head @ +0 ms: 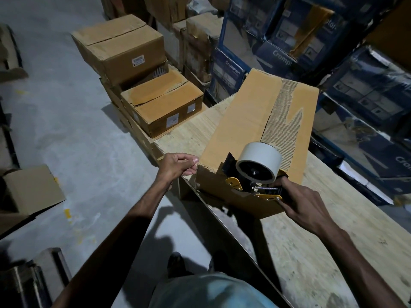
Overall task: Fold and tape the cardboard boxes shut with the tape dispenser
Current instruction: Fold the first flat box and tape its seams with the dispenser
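A long brown cardboard box point(251, 121) lies on the wooden table point(322, 252), its top flaps folded down and a strip of torn corrugation running along the seam. A tape dispenser point(255, 174) with a pale tape roll and yellow-black frame sits at the box's near end. My right hand point(300, 205) grips the dispenser's handle. My left hand point(178, 166) has curled fingers at the box's near left corner, thumb and forefinger pinched together there; whether they pinch the torn cardboard edge or a tape end is too small to tell.
Two closed brown boxes point(124, 45) point(162, 103) are stacked left of the table's far end. Blue printed cartons point(367, 90) pile up on the right behind the table. An open brown box point(31, 190) sits on the grey floor at left.
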Tool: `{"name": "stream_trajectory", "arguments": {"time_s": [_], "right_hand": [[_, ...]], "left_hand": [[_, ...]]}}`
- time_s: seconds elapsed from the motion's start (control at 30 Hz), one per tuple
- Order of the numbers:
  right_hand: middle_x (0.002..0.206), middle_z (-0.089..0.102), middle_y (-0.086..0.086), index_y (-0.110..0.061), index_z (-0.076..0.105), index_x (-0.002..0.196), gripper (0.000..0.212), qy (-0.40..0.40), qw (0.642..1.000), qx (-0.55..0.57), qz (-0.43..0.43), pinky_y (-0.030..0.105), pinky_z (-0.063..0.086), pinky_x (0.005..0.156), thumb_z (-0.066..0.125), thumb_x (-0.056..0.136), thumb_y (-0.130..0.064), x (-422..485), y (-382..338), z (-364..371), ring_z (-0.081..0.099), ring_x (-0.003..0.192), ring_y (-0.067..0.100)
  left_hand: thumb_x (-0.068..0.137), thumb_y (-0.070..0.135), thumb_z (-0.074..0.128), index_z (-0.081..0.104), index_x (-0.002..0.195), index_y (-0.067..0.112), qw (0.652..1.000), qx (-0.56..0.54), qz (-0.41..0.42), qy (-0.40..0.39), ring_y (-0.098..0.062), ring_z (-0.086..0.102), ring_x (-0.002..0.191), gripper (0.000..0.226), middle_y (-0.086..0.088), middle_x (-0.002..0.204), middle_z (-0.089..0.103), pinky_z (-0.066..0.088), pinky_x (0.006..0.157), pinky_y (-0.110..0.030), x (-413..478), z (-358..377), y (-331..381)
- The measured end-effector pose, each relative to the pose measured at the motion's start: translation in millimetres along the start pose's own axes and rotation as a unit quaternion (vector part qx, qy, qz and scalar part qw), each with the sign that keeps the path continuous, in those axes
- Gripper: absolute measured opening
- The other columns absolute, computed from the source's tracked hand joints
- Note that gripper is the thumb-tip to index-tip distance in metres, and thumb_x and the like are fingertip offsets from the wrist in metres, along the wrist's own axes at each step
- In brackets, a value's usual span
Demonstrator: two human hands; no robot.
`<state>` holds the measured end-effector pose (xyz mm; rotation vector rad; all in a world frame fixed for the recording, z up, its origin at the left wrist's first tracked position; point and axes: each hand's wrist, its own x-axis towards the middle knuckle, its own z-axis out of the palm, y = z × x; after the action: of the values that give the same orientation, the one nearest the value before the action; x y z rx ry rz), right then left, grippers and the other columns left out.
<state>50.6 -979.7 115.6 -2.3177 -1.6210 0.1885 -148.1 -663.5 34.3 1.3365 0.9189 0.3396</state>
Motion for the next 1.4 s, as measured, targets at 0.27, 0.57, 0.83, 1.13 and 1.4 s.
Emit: {"name": "stream_trajectory", "arguments": {"time_s": [0.27,0.57,0.83,1.13,1.4], "right_hand": [[0.088,0.064,-0.014,-0.034,0.047,0.115,0.049,-0.007,1.0,-0.02,-0.01,0.03,0.039,0.052,0.081,0.085,-0.016,1,3,1,0.05,0.066,0.011],[0.092,0.068,-0.013,-0.036,0.046,0.115,0.048,0.004,1.0,-0.011,-0.02,0.033,0.045,0.049,0.079,0.085,-0.016,1,3,2,0.062,0.069,0.019],[0.087,0.05,-0.025,-0.035,0.044,0.115,0.05,0.001,1.0,-0.008,-0.02,0.017,0.028,0.052,0.08,0.085,-0.016,0,4,4,0.044,0.065,0.009],[0.101,0.069,-0.01,-0.03,0.048,0.122,0.038,-0.027,0.999,-0.021,-0.035,0.04,0.053,0.056,0.07,0.092,-0.026,-1,10,3,0.066,0.079,0.019],[0.101,0.069,-0.009,-0.03,0.047,0.122,0.029,-0.048,0.997,-0.019,-0.048,0.038,0.05,0.056,0.062,0.097,-0.031,3,8,-5,0.064,0.079,0.019]], "left_hand": [[0.084,0.02,0.086,0.074,0.125,0.014,0.995,-0.06,-0.061,0.055,-0.011,0.057,0.059,0.043,-0.007,0.068,0.073,0.054,0.055,-0.023,1,7,-41],[0.091,-0.014,0.06,0.044,0.156,0.033,0.983,0.023,0.11,0.146,0.001,0.053,0.133,0.082,0.01,0.152,0.055,0.052,0.103,-0.023,-37,36,-55],[0.092,0.013,0.077,0.037,0.158,0.032,0.991,0.058,0.086,0.089,-0.024,0.036,0.151,0.08,-0.005,0.161,0.043,0.03,0.124,-0.05,-46,63,-44],[0.091,0.011,0.079,0.052,0.148,0.013,0.773,0.434,0.459,0.067,-0.026,0.043,0.148,0.064,-0.008,0.154,0.051,0.041,0.116,-0.057,-19,42,-51],[0.074,-0.003,0.087,0.068,0.133,0.007,0.723,0.44,0.531,-0.04,-0.029,0.065,0.127,0.063,-0.015,0.136,0.068,0.05,0.11,-0.049,-12,50,-34]]}}
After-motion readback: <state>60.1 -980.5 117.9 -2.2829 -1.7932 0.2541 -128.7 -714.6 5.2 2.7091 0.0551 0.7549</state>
